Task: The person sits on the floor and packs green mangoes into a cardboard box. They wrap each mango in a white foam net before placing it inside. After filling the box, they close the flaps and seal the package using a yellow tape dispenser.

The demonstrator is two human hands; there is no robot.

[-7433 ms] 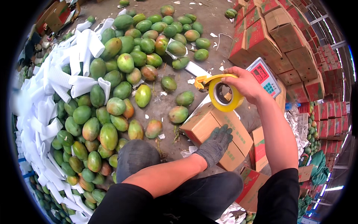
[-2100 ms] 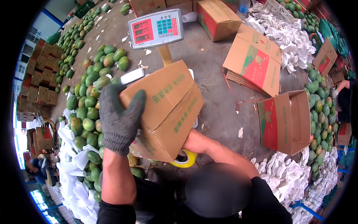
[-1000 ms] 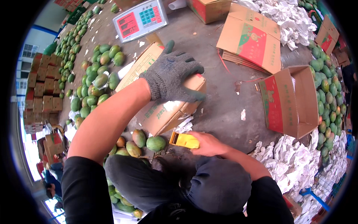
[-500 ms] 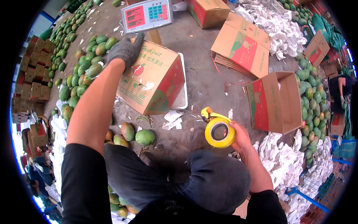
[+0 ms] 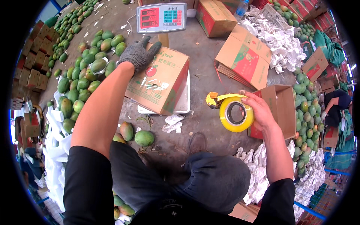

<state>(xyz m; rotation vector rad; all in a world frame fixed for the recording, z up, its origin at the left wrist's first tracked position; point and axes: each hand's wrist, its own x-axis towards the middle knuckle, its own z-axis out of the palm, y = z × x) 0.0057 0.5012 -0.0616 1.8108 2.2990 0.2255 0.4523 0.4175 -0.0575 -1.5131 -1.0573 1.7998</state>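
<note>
A printed cardboard carton with a red side sits slantwise on the white-rimmed platform of a scale, its near corner reaching past the front rim. My left hand, in a dark grey knit glove, grips the carton's far left top edge; some of its fingers are hidden behind it. Bare, my right hand is closed on a tape dispenser carrying a large yellow roll of packing tape. It hangs in the air to the right of the carton, apart from it.
The scale's display stands behind the carton. Mangoes lie heaped at left, more mangoes at right. Flattened cartons, an open carton and crumpled white paper are on the right. Two mangoes lie near my legs.
My right hand has moved up and right with the tape dispenser, which has turned more level. The carton has swung rightward on the scale under my left hand. The whole view has shifted too.
</note>
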